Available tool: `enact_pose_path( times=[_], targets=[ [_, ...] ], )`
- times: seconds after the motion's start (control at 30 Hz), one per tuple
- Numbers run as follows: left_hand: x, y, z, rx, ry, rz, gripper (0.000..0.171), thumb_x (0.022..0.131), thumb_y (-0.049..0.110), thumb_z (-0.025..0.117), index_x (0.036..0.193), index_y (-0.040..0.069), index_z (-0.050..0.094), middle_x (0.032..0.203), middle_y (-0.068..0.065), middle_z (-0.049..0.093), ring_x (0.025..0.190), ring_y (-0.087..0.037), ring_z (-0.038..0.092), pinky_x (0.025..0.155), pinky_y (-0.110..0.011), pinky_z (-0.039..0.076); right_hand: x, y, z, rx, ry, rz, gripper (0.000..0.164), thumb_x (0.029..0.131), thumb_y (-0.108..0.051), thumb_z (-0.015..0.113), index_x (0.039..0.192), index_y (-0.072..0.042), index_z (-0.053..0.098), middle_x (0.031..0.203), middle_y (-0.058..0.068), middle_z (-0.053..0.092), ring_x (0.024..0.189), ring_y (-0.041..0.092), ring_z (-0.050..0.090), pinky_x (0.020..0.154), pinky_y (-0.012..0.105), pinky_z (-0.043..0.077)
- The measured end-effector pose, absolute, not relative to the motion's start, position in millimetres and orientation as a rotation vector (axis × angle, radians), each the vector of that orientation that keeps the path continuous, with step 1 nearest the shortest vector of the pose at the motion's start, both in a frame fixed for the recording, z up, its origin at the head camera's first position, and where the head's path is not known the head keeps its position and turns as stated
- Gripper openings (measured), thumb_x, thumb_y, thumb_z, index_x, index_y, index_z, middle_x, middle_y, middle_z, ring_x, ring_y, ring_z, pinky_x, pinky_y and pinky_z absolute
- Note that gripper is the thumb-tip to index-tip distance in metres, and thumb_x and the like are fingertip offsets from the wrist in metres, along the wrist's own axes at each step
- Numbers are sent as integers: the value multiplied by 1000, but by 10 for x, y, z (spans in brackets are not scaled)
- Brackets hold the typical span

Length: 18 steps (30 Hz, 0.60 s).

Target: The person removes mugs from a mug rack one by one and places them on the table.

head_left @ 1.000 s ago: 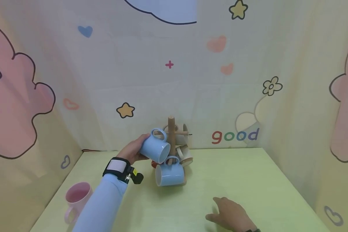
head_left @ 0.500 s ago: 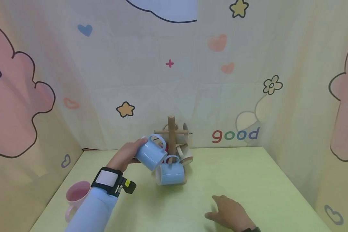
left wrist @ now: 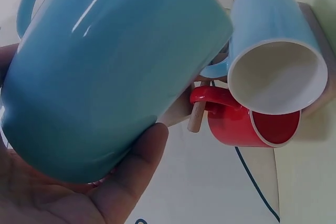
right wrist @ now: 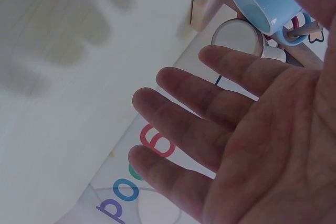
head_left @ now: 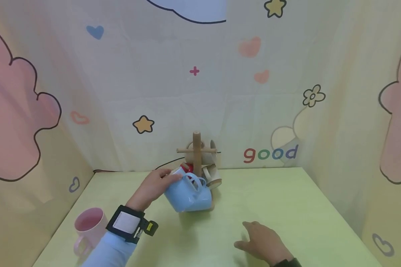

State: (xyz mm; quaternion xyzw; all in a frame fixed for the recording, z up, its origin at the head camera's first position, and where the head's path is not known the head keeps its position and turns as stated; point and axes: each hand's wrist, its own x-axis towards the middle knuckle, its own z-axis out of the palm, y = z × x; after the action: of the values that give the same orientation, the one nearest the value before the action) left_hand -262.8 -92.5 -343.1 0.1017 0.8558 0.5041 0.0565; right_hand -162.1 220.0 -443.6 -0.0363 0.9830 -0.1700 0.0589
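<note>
While left hand (head_left: pixel 155 187) grips blue mug (head_left: pixel 179 195), hung mug (head_left: pixel 205 199) partly hidden behind, right hand (head_left: pixel 264 241) splayed

Faint, soft shadows lie on the table (head_left: pixel 307 215); wrist views look dimmer.

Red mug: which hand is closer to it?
Left. The left hand, holding a blue mug, is just left of the red mug; the right hand is farther off, in front and to the right.
</note>
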Motion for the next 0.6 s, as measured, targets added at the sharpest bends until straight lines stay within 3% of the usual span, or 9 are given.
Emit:
enact_pose_path(
  times=[0.3,0.6],
  targets=[
    [-2596,-877,-3471,387,2656,1449,65,92,41,67,141,2,52,140,-17,49,118,-37,54,91,-56,51,-1649,2179,-4436,-107,2964,-504,71,79,-47,79,126,3,61,119,21,64,113,39,60,93,56,47],
    [-2605,-828,-3574,506,2689,1270,67,84,37,78,140,7,55,124,-11,54,106,-32,55,80,-50,55,-1673,2170,-4412,-127,2992,-570,66,81,-44,78,126,2,62,121,21,63,116,40,58,95,56,45]
  ],
)
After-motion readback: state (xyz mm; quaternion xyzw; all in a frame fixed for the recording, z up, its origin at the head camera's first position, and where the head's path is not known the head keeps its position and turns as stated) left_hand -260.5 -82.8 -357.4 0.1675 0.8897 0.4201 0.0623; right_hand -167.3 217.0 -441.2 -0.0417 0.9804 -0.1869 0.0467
